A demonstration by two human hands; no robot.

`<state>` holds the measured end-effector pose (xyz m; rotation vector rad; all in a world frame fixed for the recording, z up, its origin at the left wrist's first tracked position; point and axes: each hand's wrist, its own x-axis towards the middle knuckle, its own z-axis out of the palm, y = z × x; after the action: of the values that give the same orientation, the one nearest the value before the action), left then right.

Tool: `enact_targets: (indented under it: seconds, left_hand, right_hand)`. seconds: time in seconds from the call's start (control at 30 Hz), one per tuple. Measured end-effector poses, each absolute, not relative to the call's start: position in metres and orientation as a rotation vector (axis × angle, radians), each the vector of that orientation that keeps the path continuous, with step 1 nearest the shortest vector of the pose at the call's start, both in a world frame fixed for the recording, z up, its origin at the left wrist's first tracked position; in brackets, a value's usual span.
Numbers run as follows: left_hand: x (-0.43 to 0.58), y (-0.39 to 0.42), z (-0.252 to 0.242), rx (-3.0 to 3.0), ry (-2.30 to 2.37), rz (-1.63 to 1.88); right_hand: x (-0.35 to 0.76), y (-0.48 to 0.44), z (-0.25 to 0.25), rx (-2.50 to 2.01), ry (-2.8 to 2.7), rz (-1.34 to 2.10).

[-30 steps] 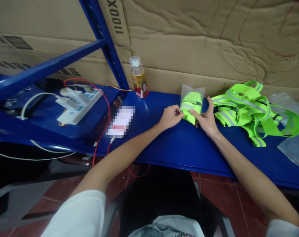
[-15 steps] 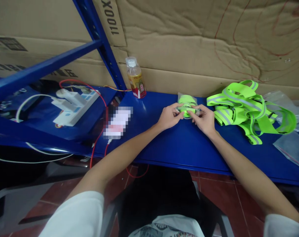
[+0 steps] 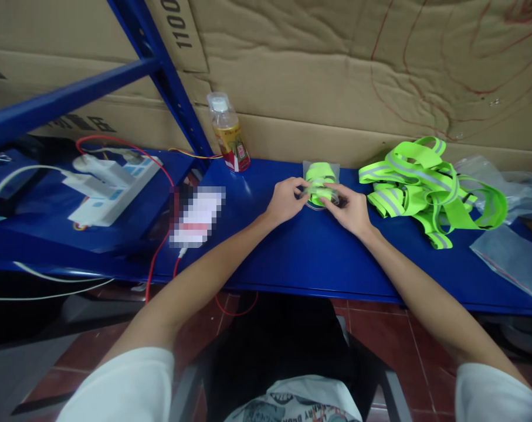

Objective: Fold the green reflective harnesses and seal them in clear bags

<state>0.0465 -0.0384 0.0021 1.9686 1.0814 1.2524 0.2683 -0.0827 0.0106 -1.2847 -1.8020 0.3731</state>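
Observation:
A small clear plastic bag [image 3: 334,169] lies on the blue tabletop, holding a rolled-up neon green strap [image 3: 320,171]. My left hand [image 3: 287,201] is at the bag's left side, its thumb and fingers closed on the plastic. From the right, my right hand [image 3: 350,210] pinches the bag's other side, with the thumb over the green roll. The near part of the bag is partly hidden by my fingers.
Loose neon green reflective straps [image 3: 424,181] are heaped to the right, beside clear plastic bags [image 3: 510,258]. A drink bottle [image 3: 230,138] stands at the back. On the left are a charging phone [image 3: 198,215], a power strip [image 3: 111,196] and a blue shelf post [image 3: 160,76].
The view has swung slightly right, so everything sits further left. My fingers have shifted a little on the bag, and more of the green roll shows between them.

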Motion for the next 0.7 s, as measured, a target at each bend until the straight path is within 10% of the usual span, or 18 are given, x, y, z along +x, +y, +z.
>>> enact_targets:
  seconds: [0.7]
  left_hand:
    - [0.045,-0.028,-0.01,2.43,0.977,1.105]
  right_hand:
    - [0.276,-0.115,0.069,-1.193,-1.914,0.574]
